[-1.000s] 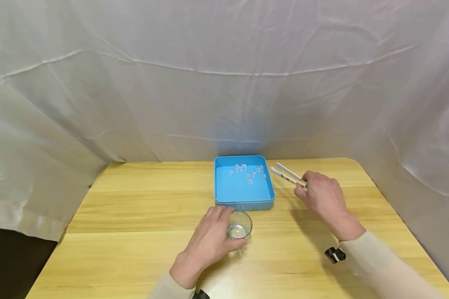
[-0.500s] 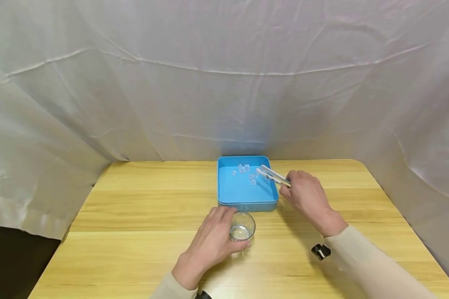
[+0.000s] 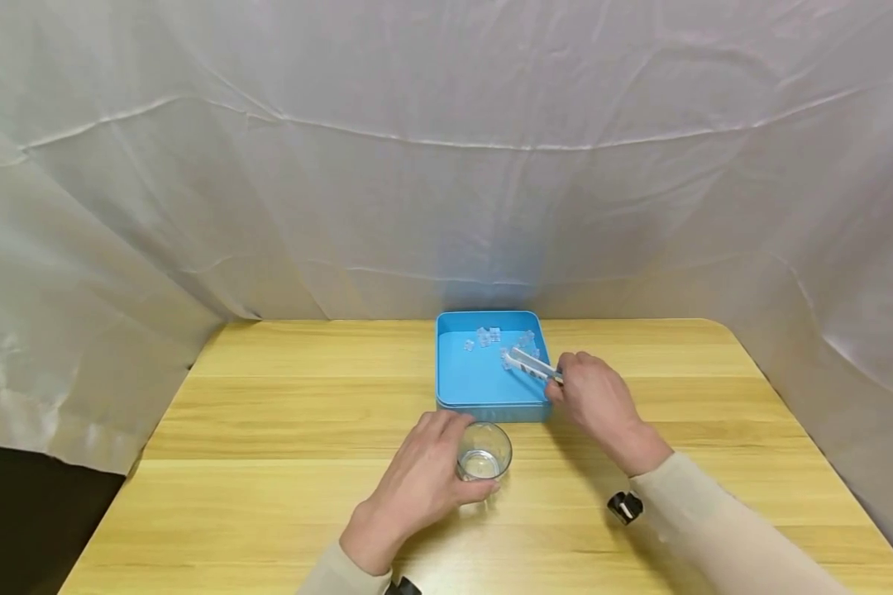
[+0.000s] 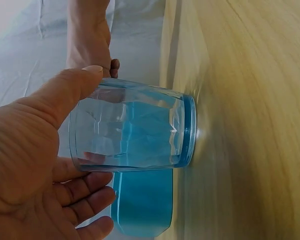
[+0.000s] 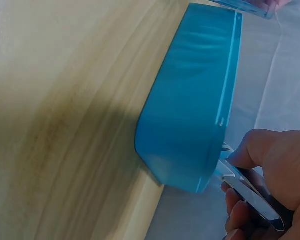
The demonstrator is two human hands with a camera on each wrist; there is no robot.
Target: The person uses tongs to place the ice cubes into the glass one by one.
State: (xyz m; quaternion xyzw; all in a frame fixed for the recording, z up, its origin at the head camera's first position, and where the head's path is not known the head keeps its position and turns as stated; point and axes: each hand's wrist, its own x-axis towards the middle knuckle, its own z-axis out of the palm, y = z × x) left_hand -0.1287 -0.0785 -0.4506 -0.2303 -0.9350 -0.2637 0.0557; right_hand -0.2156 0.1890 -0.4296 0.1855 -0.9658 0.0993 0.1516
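tongs (image 3: 533,365) reach into the blue tray (image 3: 461,382)

the right hand (image 3: 599,399) pinches the tongs from the tray's right side, probably so the tips meet the clear pieces (image 3: 485,336) without fingers touching them. just in front, the left hand (image 3: 420,471) grips the glass (image 3: 485,453) upright between thumb and fingers, likely to steady it. whether the tips hold a piece is too small to tell; the tray's wall hides them in the right wrist view.
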